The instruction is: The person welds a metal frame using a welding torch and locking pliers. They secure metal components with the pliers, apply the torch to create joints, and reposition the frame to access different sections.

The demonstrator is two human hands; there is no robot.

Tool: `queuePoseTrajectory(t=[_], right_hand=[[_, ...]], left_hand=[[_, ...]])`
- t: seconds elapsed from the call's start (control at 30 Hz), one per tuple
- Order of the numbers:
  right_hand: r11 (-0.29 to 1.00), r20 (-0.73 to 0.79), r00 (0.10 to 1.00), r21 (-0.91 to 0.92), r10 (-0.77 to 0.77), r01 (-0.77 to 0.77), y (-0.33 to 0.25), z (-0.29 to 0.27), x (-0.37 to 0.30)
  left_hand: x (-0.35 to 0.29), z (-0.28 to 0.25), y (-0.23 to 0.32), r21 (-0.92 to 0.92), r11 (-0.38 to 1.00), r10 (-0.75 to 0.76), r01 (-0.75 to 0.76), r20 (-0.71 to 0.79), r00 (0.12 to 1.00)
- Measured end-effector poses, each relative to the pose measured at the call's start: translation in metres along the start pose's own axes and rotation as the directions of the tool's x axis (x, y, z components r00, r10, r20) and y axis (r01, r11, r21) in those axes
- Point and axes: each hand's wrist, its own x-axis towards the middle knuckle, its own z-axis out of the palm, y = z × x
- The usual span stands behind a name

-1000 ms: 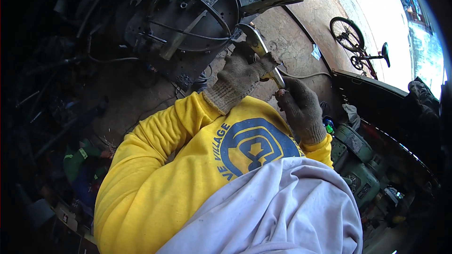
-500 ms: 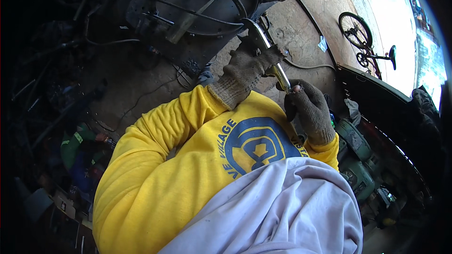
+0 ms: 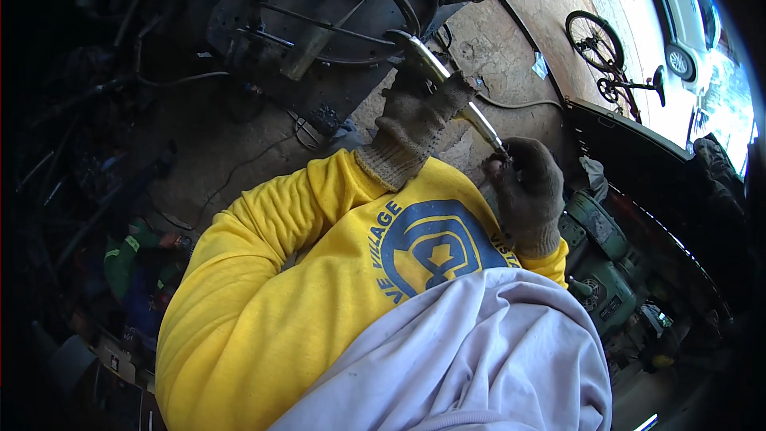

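Head view. One slender metal tube [image 3: 483,124], shiny, silver to pale gold, curved at its upper end; positioned at the near right edge of the dark desk [image 3: 343,84]. Middle grasped by brown-gloved left grip [image 3: 415,116], elbow bent. Brown-gloved right grip [image 3: 528,187], farther from the desk, is curled at the lower end; whether clasped cannot be told.

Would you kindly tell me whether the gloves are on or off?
On: knitted gloves cover the left hand, around the shiny metal bar, and the right hand, at its end; the cuffs meet yellow sleeves.
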Motion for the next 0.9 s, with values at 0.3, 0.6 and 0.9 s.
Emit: queuePoseTrajectory(t=[0.3,0.6,0.9], right_hand=[[0.883,0.134,0.987,0.449,0.085,-0.137,-0.002,-0.003,0.004],[0.965,-0.203,0.944,-0.034,-0.261,0.26,-0.006,-0.002,0.002],[0.98,-0.087,0.996,0.199,0.002,0.015,-0.001,0.008,-0.004]], left_hand=[[0.005,-0.021,-0.025,0.056,0.998,0.018,-0.024,0.107,0.994],[0.003,-0.025,-0.013,0.256,0.938,0.185,-0.235,0.206,0.961],[0.003,-0.018,0.001,0.326,0.904,0.232,-0.277,0.172,0.957]])
